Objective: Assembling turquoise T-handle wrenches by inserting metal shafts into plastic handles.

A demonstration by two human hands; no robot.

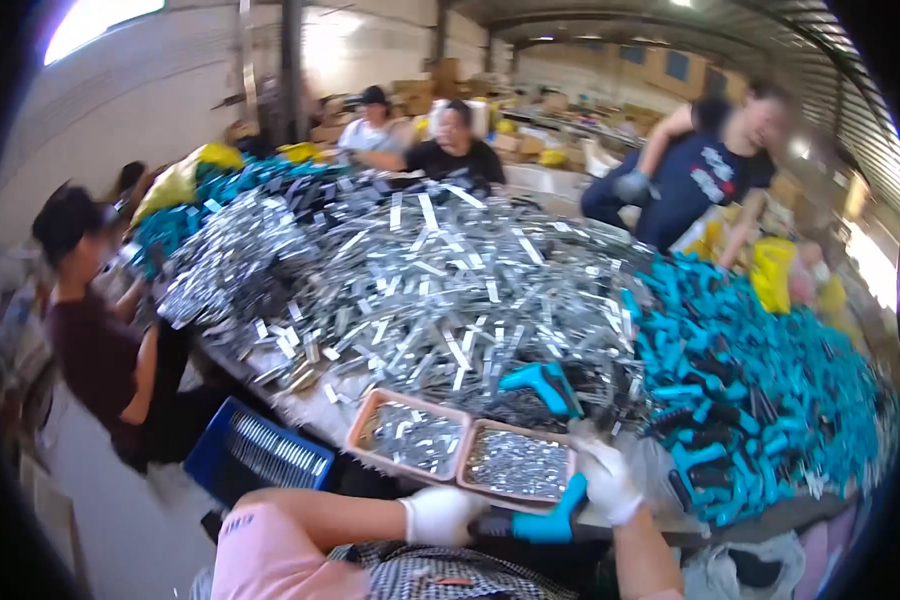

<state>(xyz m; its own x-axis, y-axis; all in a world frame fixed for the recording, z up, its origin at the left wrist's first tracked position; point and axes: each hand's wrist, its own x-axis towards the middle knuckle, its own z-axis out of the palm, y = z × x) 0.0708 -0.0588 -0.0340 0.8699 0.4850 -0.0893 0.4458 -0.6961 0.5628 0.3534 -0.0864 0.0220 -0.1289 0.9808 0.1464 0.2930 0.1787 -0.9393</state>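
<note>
A teal, L-shaped tool handle with a black grip [550, 522] lies low in front of me, just nearer than two pink trays. My left hand [444, 515], in a white glove, is closed around its black end. My right hand [610, 482], also white-gloved, is beside the handle's raised teal end, at the right tray's edge. Its fingers are blurred, and whether they grip anything is unclear. The left pink tray [354, 436] and the right pink tray [464, 474] hold many small metal parts. Another teal handle [542, 384] rests behind the trays.
A large heap of shiny metal strips [420, 280] covers the table. Teal-and-black handles [740, 400] are piled at the right. A blue crate [206, 462] with metal pieces stands at the left. Several people sit or stand around the table, one bending over the right pile.
</note>
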